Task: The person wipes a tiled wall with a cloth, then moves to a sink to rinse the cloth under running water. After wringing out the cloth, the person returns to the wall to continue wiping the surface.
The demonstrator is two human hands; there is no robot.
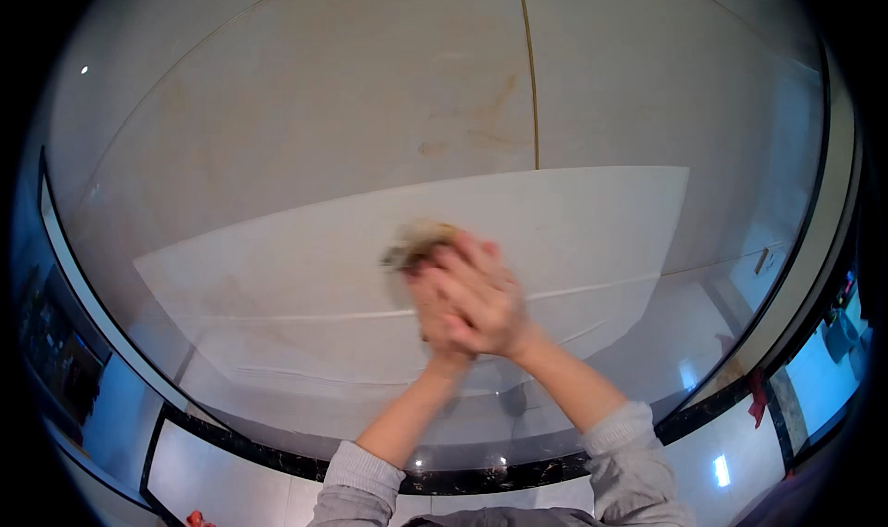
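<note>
My left hand (433,312) and my right hand (485,305) are pressed together at the middle of a pale panel-like surface, the right lying partly over the left. Both reach up to a small, pale and dark object (420,242), which motion blur leaves too unclear to name. The fingers seem to hold it against a thin white sheet (596,221). The sheet lies over the surface with a straight upper edge, and long creases run across its lower half. The object's underside and much of my left hand are hidden.
Above the sheet, the pale surface (347,124) bears brownish smears and a thin gold-coloured seam (529,62). Black marbled edging (485,477) borders light floor tiles (236,471). A red cloth-like item (757,398) hangs at right, with a blue bucket-like container (841,334) beyond.
</note>
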